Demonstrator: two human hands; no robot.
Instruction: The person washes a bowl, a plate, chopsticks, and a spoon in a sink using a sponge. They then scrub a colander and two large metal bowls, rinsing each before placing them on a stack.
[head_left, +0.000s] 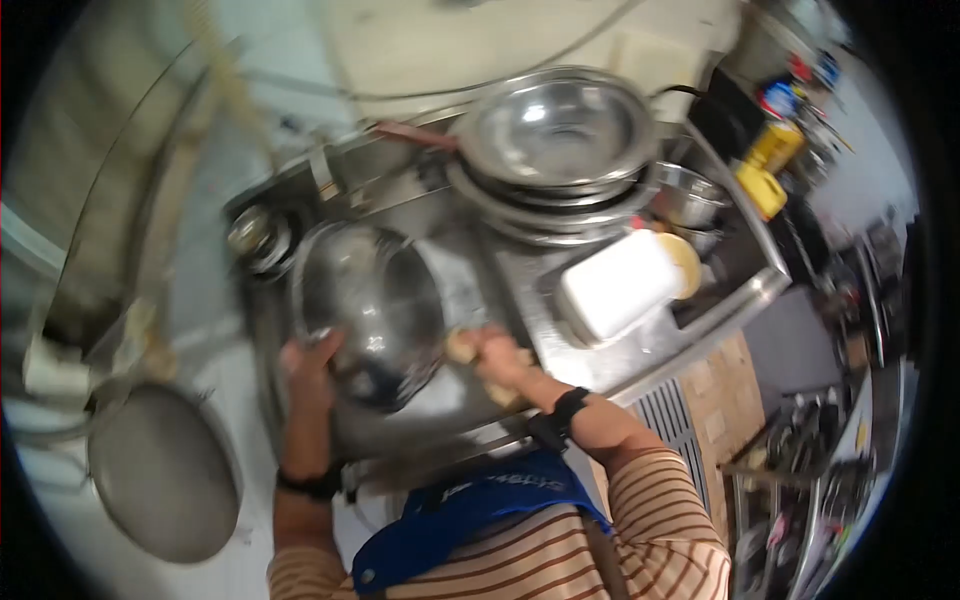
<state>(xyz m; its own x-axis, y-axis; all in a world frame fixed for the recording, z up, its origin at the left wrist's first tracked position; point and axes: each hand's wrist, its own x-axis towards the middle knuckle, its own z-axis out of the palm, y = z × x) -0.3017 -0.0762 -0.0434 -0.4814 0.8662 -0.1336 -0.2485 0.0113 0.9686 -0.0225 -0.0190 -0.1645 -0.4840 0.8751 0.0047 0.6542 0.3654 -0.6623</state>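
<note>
A large round metal bowl (375,305) is tilted up in the sink (400,435). My left hand (312,362) grips the bowl's near left rim, fingers wrapped round the edge. On the bowl's right side, a little apart from its rim, my right hand (490,355) is closed on a yellowish sponge or cloth (462,346); its exact kind is blurred. More of a yellowish piece shows under that hand, near the sink's front edge.
Stacked metal bowls (560,130) stand on the drainboard behind right, with a white container (620,285) and small metal pots (690,195). A faucet (323,172) is at the back left. A round pan (165,470) hangs at the left. Yellow bottles (762,188) stand far right.
</note>
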